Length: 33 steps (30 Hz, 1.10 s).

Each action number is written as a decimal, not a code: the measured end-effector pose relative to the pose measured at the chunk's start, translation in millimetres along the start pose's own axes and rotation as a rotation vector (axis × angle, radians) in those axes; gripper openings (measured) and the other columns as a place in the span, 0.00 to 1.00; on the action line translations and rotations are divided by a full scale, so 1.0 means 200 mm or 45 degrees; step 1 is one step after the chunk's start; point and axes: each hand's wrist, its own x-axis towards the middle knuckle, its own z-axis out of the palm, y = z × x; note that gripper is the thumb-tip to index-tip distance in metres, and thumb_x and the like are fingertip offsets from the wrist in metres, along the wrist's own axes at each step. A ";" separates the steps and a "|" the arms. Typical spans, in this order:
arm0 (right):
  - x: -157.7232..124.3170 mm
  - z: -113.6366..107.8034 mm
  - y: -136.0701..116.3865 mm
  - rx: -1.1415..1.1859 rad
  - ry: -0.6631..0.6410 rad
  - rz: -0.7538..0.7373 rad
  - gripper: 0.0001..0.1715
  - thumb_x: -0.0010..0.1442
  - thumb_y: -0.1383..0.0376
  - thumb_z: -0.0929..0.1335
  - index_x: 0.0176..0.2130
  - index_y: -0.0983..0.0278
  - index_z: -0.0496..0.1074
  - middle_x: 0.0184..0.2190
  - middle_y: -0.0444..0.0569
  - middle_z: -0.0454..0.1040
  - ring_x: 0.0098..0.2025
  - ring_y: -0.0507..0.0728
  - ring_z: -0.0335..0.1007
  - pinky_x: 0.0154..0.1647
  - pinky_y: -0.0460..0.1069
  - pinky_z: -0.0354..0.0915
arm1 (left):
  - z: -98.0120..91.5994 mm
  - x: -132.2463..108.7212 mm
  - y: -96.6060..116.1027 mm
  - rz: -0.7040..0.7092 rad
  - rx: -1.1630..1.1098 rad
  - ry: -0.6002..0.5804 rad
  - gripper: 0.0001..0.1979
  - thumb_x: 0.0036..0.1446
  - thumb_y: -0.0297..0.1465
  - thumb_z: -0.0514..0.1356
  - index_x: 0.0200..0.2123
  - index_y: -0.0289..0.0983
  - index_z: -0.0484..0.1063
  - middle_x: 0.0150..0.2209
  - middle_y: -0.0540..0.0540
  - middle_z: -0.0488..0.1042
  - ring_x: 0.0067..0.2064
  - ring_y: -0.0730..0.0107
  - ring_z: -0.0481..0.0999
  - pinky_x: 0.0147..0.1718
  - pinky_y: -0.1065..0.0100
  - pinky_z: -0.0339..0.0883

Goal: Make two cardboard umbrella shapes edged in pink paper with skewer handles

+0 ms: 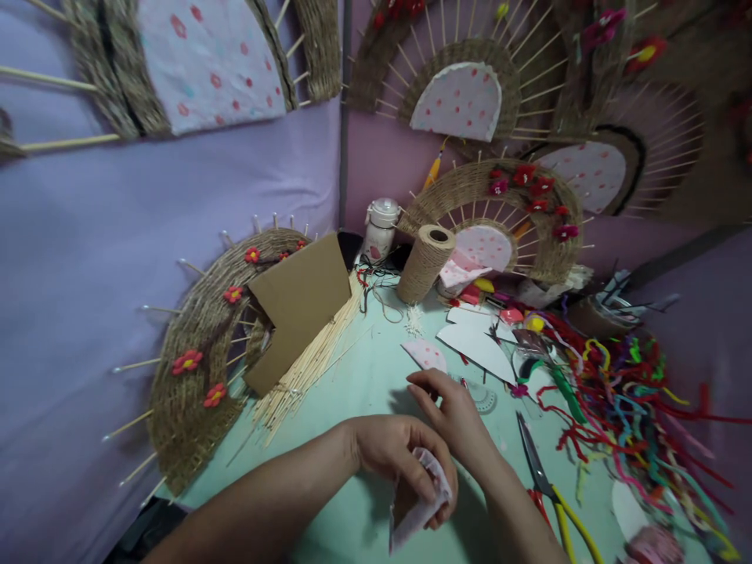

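Near the front of the table my left hand is closed around a small folded piece of white cloth, with brown cardboard showing on its inner side. Just beyond and to the right, my right hand hovers with fingers loosely apart, and I see nothing in them. A half-round pink-dotted white piece lies just past its fingertips. By the right wrist a clear protractor rests on the table. Scissors with yellow handles lie to the right of my right forearm.
Bundled thin sticks and cut brown cardboard lie left, beside a woven twine fan. A twine spool and white bottle stand at the back. Colourful pipe cleaners crowd the right; white paper shapes lie nearer.
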 end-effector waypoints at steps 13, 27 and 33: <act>0.57 0.25 -0.07 -0.313 -0.099 -0.107 0.08 0.56 0.70 0.66 0.31 0.65 0.76 0.31 0.53 0.78 0.33 0.57 0.71 0.35 0.49 0.59 | -0.04 -0.02 0.01 0.058 -0.038 -0.178 0.15 0.32 0.34 0.72 0.27 0.34 0.77 0.29 0.44 0.75 0.27 0.64 0.75 0.27 0.62 0.70; 0.28 0.11 0.04 0.113 0.147 0.163 0.12 0.57 0.60 0.64 0.31 0.64 0.74 0.25 0.47 0.76 0.27 0.54 0.69 0.30 0.47 0.62 | -0.08 -0.02 -0.03 0.379 -0.238 0.098 0.13 0.38 0.34 0.70 0.28 0.34 0.75 0.23 0.46 0.73 0.23 0.69 0.72 0.21 0.70 0.63; -0.04 -0.01 0.12 0.293 0.342 0.295 0.16 0.59 0.55 0.64 0.32 0.65 0.73 0.25 0.46 0.73 0.27 0.54 0.67 0.29 0.47 0.63 | -0.09 0.00 0.01 0.525 -0.354 0.569 0.13 0.44 0.29 0.68 0.35 0.36 0.72 0.24 0.49 0.71 0.25 0.74 0.70 0.22 0.75 0.60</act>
